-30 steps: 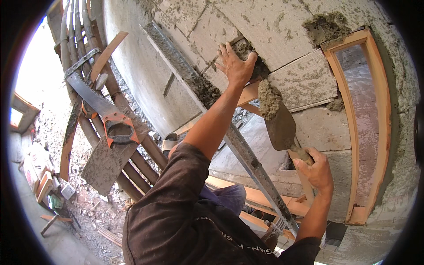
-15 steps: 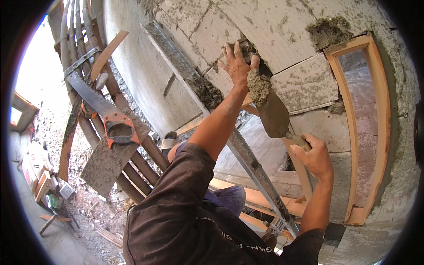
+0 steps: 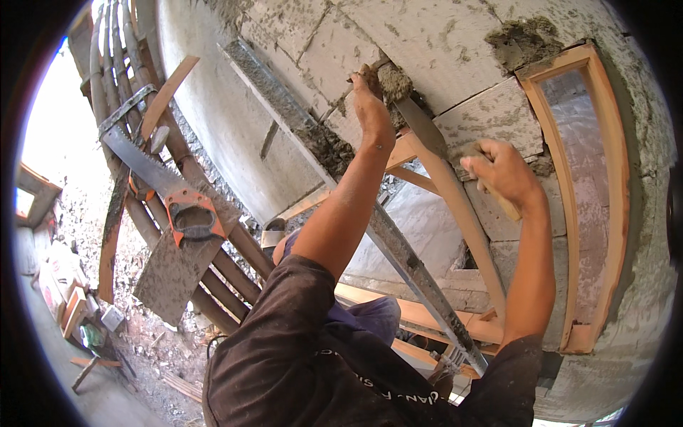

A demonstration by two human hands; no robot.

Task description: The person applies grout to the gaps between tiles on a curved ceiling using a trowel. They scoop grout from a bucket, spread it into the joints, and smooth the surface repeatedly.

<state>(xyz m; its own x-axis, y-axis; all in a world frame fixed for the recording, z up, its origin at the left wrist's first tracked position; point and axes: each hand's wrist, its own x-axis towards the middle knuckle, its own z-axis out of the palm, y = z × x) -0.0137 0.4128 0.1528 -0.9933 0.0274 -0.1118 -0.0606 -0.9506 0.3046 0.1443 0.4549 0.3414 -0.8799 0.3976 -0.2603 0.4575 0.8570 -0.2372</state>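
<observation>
My right hand (image 3: 501, 171) is closed round the wooden handle of a trowel. The trowel's blade (image 3: 420, 127) points up and left to the block wall (image 3: 413, 39), its face turned nearly edge-on. At its tip a lump of grey mortar (image 3: 393, 82) sits against a gap between the blocks. My left hand (image 3: 371, 107) is raised to the same gap, right beside the mortar. Its fingers look smeared and bent toward the wall, so their grip is hard to make out.
A long metal straightedge (image 3: 398, 249) slants across in front of me. Wooden frames stand at the right (image 3: 615, 213) and below the trowel (image 3: 462, 206). On the left, an orange-handled handsaw (image 3: 192, 220) and a mortar-stained board (image 3: 174, 277) lie on bamboo poles (image 3: 231, 277).
The trowel has moved up and left, bringing its mortar to the gap. My right hand has risen with it. My left hand's spread fingers have bent and turned edge-on beside the mortar.
</observation>
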